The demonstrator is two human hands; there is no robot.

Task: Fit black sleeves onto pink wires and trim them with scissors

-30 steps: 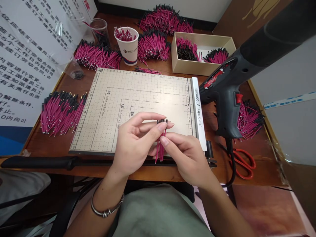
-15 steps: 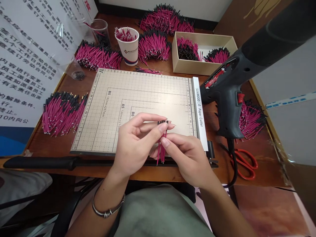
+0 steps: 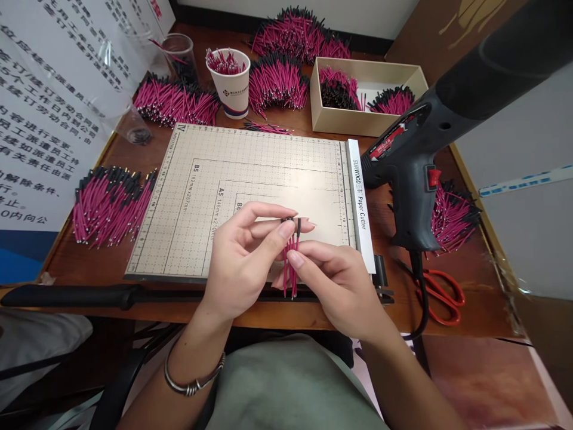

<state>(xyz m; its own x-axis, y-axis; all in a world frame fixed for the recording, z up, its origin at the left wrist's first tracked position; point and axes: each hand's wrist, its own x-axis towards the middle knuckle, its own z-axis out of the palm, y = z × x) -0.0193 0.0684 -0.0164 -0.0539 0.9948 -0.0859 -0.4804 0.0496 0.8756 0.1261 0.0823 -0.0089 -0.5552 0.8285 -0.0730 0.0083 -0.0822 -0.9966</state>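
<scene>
Brown and crowded, the worktop (image 3: pixel 385 215) carries a paper cutter (image 3: pixel 250 191) at its middle, and everything else sits around that board. Over the cutter's near edge the left hand (image 3: pixel 242 263) and right hand (image 3: pixel 340 283) meet on a small bunch of wires (image 3: pixel 290 263) — pink strands with black tips, held upright, the black ends on top. The left hand's thumb and forefinger pinch the black tips; the right hand's thumb and fingers close on the pink stems just below. One tip stands slightly apart from the others, at the right of the bunch. A metal bangle (image 3: pixel 192 379) rings the left wrist.

Right of the cutter a heat gun (image 3: pixel 412 179) stands on its handle, its barrel running up out of the frame, with red scissors (image 3: pixel 441 295) by its cord and a wire heap (image 3: pixel 452 215) behind it. Beyond the cutter's far edge stand a paper cup (image 3: pixel 235 83) filled with wires, a clear cup (image 3: pixel 181 57) and a cardboard box (image 3: pixel 371 122) holding more wires — loose heaps lie between and behind them. Left of the cutter lies another pile (image 3: pixel 107 203), and a printed sheet (image 3: pixel 40 113) leans at that side.
</scene>
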